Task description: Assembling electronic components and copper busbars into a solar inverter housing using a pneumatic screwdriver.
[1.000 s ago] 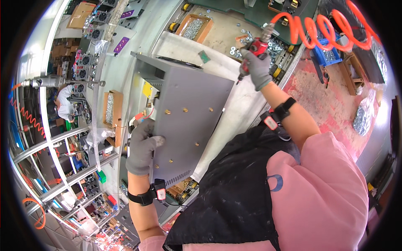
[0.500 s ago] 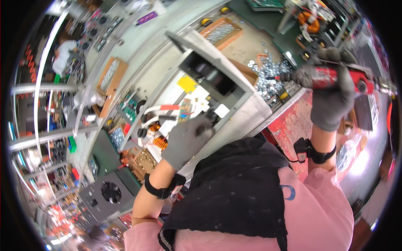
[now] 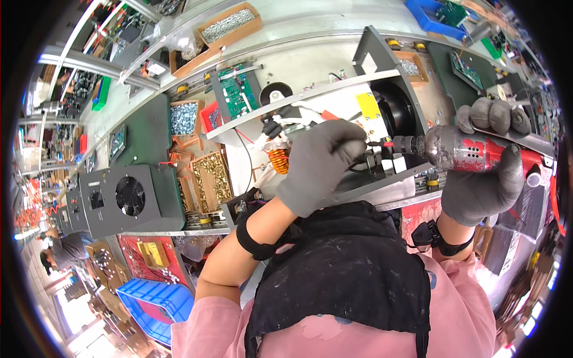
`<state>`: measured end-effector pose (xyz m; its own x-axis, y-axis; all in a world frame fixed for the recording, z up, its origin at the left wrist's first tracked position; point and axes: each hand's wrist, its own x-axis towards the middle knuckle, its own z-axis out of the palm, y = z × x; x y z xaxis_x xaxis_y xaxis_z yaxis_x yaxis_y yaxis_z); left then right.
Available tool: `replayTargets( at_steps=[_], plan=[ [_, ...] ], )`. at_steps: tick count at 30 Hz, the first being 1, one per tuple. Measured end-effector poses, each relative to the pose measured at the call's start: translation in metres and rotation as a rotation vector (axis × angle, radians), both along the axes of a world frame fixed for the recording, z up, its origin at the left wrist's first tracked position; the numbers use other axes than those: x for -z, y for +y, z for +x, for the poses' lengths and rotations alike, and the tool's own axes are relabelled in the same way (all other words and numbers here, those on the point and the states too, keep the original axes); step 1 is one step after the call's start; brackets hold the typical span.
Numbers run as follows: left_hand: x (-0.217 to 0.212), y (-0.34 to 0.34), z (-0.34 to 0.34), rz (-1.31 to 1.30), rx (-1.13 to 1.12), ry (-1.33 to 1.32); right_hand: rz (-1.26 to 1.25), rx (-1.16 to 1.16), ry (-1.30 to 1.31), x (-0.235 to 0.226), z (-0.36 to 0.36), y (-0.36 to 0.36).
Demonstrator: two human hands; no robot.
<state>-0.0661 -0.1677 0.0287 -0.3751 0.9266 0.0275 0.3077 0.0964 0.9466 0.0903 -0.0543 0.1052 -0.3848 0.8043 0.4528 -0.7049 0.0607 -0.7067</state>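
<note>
My right hand (image 3: 474,197), in a grey glove, grips a red and grey power screwdriver (image 3: 456,149), its bit pointing left. My gloved left hand (image 3: 316,164) has its fingers pinched together right at the bit's tip. What they hold there, if anything, is too small to make out. Both hands are over an open grey metal case (image 3: 352,192). Inside it are a black round fan (image 3: 394,110), a yellow label (image 3: 367,106), an orange-wound coil (image 3: 278,161) and white and red wires. The left hand hides part of the inside.
Left of the case stand a cardboard box of brass-coloured fasteners (image 3: 212,182) and a tray of silver screws (image 3: 184,118). A green circuit board (image 3: 237,92) lies behind it. Further left is a dark panel with a fan (image 3: 119,197). A blue crate (image 3: 156,307) sits below.
The view has swung round toward the left. My right hand has brought the screwdriver from over the loose hardware to the case, and my left hand has risen to meet its bit.
</note>
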Motion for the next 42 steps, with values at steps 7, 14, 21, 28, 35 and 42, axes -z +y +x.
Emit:
replayTargets(
  at_steps=[7,14,21,28,35,42],
  plan=[
    [0.033,-0.004,-0.03,-0.118,-0.037,-1.332,0.25,-0.197,0.004,0.015,-0.038,0.009],
    [0.031,0.008,-0.04,-0.202,0.065,-1.075,0.108,-0.027,-0.093,0.019,-0.056,0.006],
    [0.04,0.029,-0.041,-0.238,0.083,-0.975,0.233,-0.189,-0.1,0.024,-0.056,0.035],
    [0.038,0.04,-0.047,-0.51,-0.057,-0.705,0.529,0.089,-0.251,0.052,-0.081,0.072],
    [0.057,0.036,-0.058,-0.535,-0.003,-0.607,0.201,-0.03,-0.34,0.085,-0.107,0.079],
    [0.06,0.039,-0.062,-0.596,-0.046,-0.657,0.204,-0.019,-0.398,0.103,-0.121,0.081]
  ],
)
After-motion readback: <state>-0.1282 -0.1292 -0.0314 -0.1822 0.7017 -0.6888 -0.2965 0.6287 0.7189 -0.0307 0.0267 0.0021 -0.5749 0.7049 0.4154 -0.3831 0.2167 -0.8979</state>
